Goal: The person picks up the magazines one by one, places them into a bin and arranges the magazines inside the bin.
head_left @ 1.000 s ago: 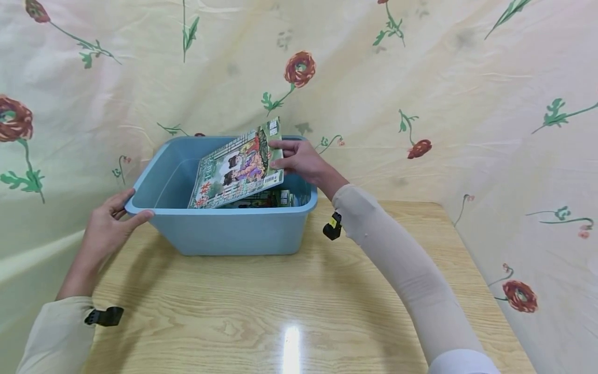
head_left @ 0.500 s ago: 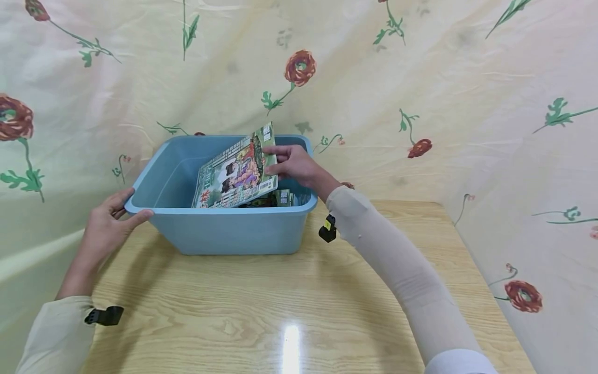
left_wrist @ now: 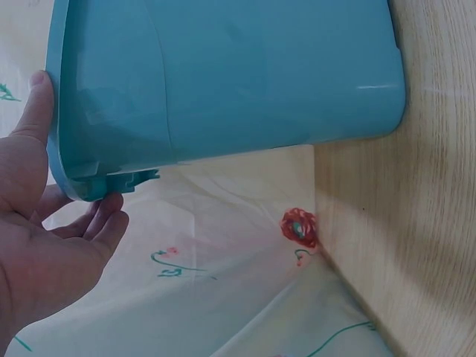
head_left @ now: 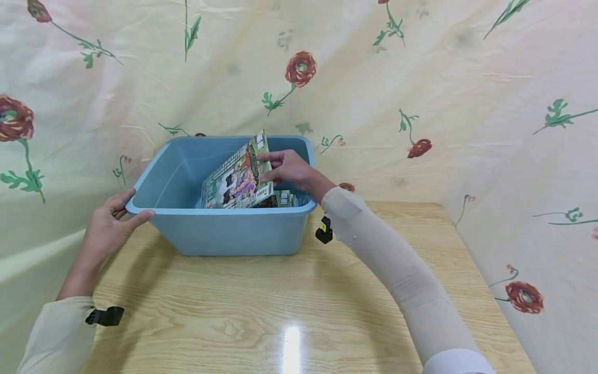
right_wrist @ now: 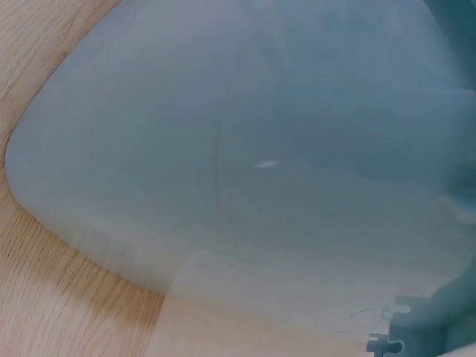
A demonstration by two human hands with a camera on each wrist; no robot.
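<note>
A blue plastic tub (head_left: 233,231) stands on the wooden table (head_left: 280,306). My right hand (head_left: 286,167) reaches over its right rim and pinches the top edge of a colourful illustrated book (head_left: 237,179), which leans tilted inside the tub. More printed books (head_left: 280,198) lie at the bottom by the right wall. My left hand (head_left: 112,218) grips the tub's left rim, thumb on top; in the left wrist view the left hand (left_wrist: 44,230) has its fingers curled under the tub (left_wrist: 223,74) lip. The right wrist view shows only the blurred tub wall (right_wrist: 260,149).
A cream cloth with red flowers (head_left: 300,67) hangs behind and around the table, close to the tub's back. The table's right edge (head_left: 472,259) meets the cloth. Bare wood lies between me and the tub.
My right hand has lowered the book deeper into the tub and moved it left, standing it steeper. The left hand has stayed on the rim.
</note>
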